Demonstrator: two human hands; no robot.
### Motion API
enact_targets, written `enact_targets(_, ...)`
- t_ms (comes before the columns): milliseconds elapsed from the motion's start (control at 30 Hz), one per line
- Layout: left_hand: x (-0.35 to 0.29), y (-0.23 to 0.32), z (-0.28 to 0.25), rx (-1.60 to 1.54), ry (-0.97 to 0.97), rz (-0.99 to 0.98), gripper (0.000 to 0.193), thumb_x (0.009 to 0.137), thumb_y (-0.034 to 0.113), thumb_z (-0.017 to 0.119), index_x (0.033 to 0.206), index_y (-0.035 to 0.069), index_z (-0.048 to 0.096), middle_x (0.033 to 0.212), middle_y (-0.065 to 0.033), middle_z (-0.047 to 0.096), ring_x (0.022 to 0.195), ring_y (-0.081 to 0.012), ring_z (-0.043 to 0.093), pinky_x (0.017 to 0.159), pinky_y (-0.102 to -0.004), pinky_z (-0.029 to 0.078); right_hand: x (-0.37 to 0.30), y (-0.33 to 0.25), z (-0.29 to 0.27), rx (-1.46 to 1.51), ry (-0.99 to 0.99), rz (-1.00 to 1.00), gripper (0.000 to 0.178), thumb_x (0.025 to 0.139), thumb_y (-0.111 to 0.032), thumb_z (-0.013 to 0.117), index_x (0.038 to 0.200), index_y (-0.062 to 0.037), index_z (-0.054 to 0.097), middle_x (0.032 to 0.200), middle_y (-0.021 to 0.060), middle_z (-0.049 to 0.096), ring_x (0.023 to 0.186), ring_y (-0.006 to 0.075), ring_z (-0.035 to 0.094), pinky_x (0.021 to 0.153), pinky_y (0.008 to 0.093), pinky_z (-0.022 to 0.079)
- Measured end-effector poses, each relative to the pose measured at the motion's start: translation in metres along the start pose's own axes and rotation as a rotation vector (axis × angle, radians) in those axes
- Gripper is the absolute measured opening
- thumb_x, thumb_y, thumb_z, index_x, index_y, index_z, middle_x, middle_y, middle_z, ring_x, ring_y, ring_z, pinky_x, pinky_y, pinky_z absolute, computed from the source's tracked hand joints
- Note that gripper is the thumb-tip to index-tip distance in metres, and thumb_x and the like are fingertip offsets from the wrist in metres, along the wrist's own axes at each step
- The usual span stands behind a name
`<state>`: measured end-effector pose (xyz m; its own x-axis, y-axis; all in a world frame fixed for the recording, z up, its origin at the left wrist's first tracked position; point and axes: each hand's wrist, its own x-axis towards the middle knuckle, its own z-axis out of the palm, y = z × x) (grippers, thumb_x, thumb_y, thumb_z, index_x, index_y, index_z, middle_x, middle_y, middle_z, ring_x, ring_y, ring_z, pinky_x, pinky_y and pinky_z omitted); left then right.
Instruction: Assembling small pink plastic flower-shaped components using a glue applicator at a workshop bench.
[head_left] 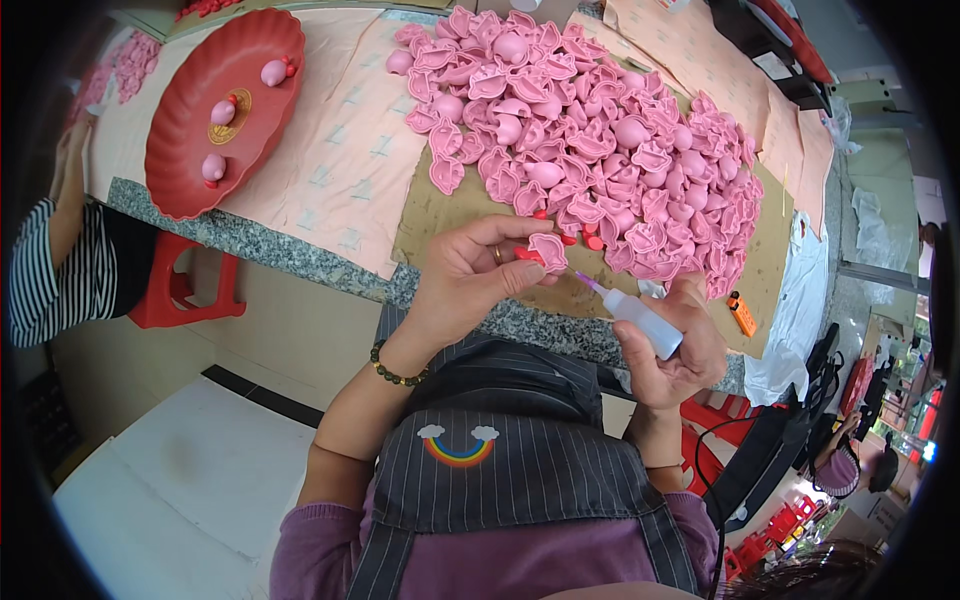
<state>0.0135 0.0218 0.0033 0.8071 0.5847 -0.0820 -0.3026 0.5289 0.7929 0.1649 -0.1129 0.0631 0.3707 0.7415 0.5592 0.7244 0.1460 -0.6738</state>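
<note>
Two bare hands work close together at the near edge of the worktop (250, 240), seen from the head camera looking down. The left hand (465, 275) has its fingers (510, 232) curled and pinching a small pink moulded piece (548, 250) between thumb and fingertips; the piece sits just above the brown cardboard sheet (440, 215), with a bit of red showing at its left edge. A ring is on one finger and a dark bead bracelet (392, 368) circles the wrist.

The right hand (675, 350) has its fingers wrapped tight round a small white squeeze bottle (645, 322). Its thin purple nozzle (587, 285) points up and left toward the pink piece, with the tip just beside it; I cannot tell whether it touches.

Beyond the hands, a big heap of pink moulded shells (590, 140) covers much of the cardboard, with a few small red parts (592, 240) lying at its near edge. To the left, well apart from the hands, a red scalloped tray (180, 150) holds three finished pink figures. An orange lighter-like object (741, 314) lies at the right near the cardboard's corner. A red stool (180, 290) stands below the worktop, and another person's striped sleeve (60, 275) shows at the far left.
</note>
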Motion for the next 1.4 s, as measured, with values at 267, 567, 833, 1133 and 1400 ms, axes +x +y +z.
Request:
enact_targets(267,0.0,0.003,0.002,0.043,-0.012,0.009,0.037,0.081,-0.001,0.061,0.115,-0.007,0.051,0.111,-0.016,0.059,0.091,-0.016,0.062,0.082,-0.0313,0.053,0.001,0.0,0.0,-0.015,-0.014,-0.016,0.028,0.058,-0.009,0.079,0.075,0.0012,0.059,0.061,0.008,0.051,0.053,0.0218,0.044,0.051,0.0318,0.034)
enact_targets(567,0.0,0.003,0.001,0.058,-0.016,0.013,0.036,0.081,0.0,0.062,0.115,-0.007,0.052,0.111,-0.0157,0.059,0.092,-0.0161,0.061,0.082,-0.0317,0.053,0.001,-0.004,0.0,-0.048,-0.019,-0.001,0.028,0.059,-0.011,0.08,0.074,0.0014,0.06,0.06,0.0082,0.051,0.052,0.022,0.044,0.051,0.0324,0.034)
enact_targets(833,-0.001,0.002,0.0,0.034,-0.012,-0.007,0.036,0.081,0.0,0.062,0.115,-0.006,0.052,0.112,-0.0151,0.059,0.094,-0.0161,0.06,0.083,-0.0316,0.052,0.007,-0.008,0.005,0.002,-0.045,-0.045,0.028,0.059,-0.01,0.079,0.075,0.0014,0.06,0.057,0.0077,0.052,0.049,0.0202,0.044,0.052,0.0318,0.034)
enact_targets(1133,-0.001,0.004,0.001,0.015,-0.021,-0.001,0.037,0.079,-0.001,0.063,0.115,-0.005,0.053,0.113,-0.0144,0.059,0.096,-0.0153,0.059,0.083,-0.0267,0.049,0.004,-0.013,0.005,0.015,-0.081,0.016,0.026,0.063,-0.01,0.074,0.075,0.0052,0.057,0.064,0.0113,0.052,0.058,0.0211,0.042,0.058,0.0337,0.034)
enact_targets(1400,-0.001,0.004,0.002,0.02,-0.023,0.002,0.038,0.08,0.001,0.063,0.115,-0.005,0.052,0.113,-0.0147,0.059,0.096,-0.0145,0.059,0.084,-0.0267,0.048,0.004,-0.011,0.008,0.011,-0.057,-0.012,0.026,0.062,-0.01,0.074,0.074,0.0048,0.057,0.062,0.0112,0.052,0.056,0.0212,0.042,0.057,0.0336,0.034)
